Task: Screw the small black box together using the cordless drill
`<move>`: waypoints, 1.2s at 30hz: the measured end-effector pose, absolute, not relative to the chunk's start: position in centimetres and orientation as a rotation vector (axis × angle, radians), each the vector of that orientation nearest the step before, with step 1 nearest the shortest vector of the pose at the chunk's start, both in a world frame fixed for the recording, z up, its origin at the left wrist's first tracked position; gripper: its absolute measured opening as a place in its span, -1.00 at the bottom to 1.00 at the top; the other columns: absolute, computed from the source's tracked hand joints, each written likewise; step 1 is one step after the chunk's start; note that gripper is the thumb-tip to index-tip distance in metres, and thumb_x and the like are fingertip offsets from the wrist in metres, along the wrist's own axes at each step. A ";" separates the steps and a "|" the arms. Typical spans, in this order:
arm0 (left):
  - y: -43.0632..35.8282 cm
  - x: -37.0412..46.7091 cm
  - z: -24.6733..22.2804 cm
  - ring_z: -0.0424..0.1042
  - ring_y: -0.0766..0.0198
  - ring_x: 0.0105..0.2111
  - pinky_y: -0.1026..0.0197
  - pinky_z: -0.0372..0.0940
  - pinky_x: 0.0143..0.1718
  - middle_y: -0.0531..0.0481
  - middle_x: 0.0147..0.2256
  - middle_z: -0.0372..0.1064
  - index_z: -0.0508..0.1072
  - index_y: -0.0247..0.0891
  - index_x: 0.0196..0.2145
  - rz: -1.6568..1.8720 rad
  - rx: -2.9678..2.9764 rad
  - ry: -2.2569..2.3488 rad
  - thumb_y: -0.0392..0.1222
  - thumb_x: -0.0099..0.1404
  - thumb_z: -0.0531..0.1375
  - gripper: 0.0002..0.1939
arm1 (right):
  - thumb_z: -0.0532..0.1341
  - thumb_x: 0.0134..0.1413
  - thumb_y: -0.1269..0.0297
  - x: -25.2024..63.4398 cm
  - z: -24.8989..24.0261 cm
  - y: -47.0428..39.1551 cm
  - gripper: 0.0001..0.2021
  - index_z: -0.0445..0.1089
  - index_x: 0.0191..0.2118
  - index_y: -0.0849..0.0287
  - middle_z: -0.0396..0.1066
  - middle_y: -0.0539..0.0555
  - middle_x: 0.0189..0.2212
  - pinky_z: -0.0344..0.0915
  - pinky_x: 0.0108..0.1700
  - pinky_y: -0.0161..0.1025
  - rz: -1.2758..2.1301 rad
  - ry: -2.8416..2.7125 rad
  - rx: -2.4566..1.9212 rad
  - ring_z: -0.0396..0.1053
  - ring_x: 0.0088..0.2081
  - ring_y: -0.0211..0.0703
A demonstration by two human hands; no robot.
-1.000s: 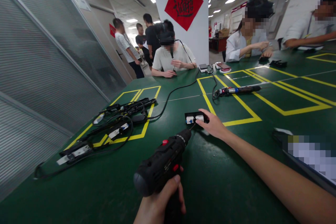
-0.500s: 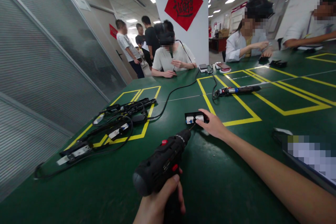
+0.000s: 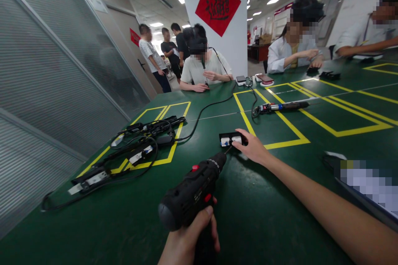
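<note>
My left hand (image 3: pixel 202 227) is wrapped round the grip of a black cordless drill (image 3: pixel 189 194) with red buttons. The drill points forward and to the right, and its thin bit ends at the lower edge of a small black part (image 3: pixel 230 135) with white blocks on it. Whether the bit sits in a screw is too small to tell. My right hand (image 3: pixel 248 145) pinches that part at its right end, close to the table surface.
Black assemblies with cables (image 3: pixel 139 149) lie on the green table (image 3: pixel 124 223) at left, over yellow tape outlines. A cabled electric screwdriver (image 3: pixel 280 107) rests beyond my right hand. At right is a tray (image 3: pixel 367 203) with blurred contents. People sit across the table.
My hands, the drill and the part look almost unmoved. In the background, standing people have shifted slightly, and the seated person opposite has moved their head a little.
</note>
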State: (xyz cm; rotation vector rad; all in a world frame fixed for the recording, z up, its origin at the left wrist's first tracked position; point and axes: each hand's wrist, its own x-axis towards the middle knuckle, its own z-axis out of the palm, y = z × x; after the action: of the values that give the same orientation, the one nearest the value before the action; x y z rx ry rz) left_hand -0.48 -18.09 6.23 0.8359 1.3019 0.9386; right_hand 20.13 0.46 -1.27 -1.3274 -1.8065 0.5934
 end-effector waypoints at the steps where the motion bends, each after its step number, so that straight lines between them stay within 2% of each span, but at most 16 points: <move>1: -18.1 -0.5 6.3 0.35 0.21 -0.69 0.18 0.21 -0.58 0.09 -0.69 0.33 0.24 -0.30 -0.18 0.934 0.837 1.294 -0.04 0.15 0.14 -0.65 | 0.15 0.03 0.04 20.1 -1.3 0.4 -0.47 0.18 0.13 0.07 0.34 0.15 -0.04 0.26 -0.06 -0.07 0.591 -1.806 -1.330 0.33 -0.09 -0.04; 7: -18.1 -0.7 6.2 0.36 0.21 -0.68 0.18 0.22 -0.57 0.07 -0.67 0.34 0.28 -0.30 -0.25 0.919 0.836 1.282 -0.05 0.16 0.14 -0.71 | 0.16 0.03 0.07 20.1 -1.2 0.4 -0.47 0.17 0.13 0.07 0.34 0.15 -0.04 0.27 -0.07 -0.07 0.599 -1.805 -1.316 0.34 -0.10 -0.05; 20: -18.1 -0.5 5.9 0.33 0.24 -0.71 0.21 0.21 -0.61 0.10 -0.70 0.31 0.27 -0.27 -0.28 0.954 0.852 1.324 -0.02 0.14 0.13 -0.72 | 0.15 0.03 0.06 20.1 -1.4 0.6 -0.48 0.18 0.12 0.07 0.35 0.15 -0.05 0.26 -0.06 -0.06 0.583 -1.809 -1.310 0.34 -0.10 -0.04; 28: -18.1 -0.5 5.9 0.33 0.22 -0.71 0.19 0.21 -0.61 0.08 -0.70 0.32 0.30 -0.30 -0.23 0.954 0.819 1.321 0.00 0.13 0.14 -0.66 | 0.15 0.03 0.05 20.2 -1.3 0.4 -0.46 0.16 0.14 0.08 0.35 0.16 -0.06 0.25 -0.04 -0.05 0.611 -1.810 -1.326 0.34 -0.09 -0.03; 36: -18.1 -0.4 6.2 0.33 0.21 -0.70 0.19 0.21 -0.60 0.09 -0.70 0.32 0.24 -0.29 -0.19 0.952 0.827 1.333 -0.02 0.14 0.13 -0.65 | 0.16 0.03 0.08 20.1 -1.2 0.3 -0.47 0.17 0.13 0.08 0.35 0.15 -0.05 0.25 -0.04 -0.07 0.601 -1.800 -1.343 0.34 -0.10 -0.05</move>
State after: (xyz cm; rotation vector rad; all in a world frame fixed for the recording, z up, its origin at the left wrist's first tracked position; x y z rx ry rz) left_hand -0.36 -18.13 6.15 0.8275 1.3333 0.9515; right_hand 20.07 0.33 -1.15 -1.3429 -1.7996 0.6012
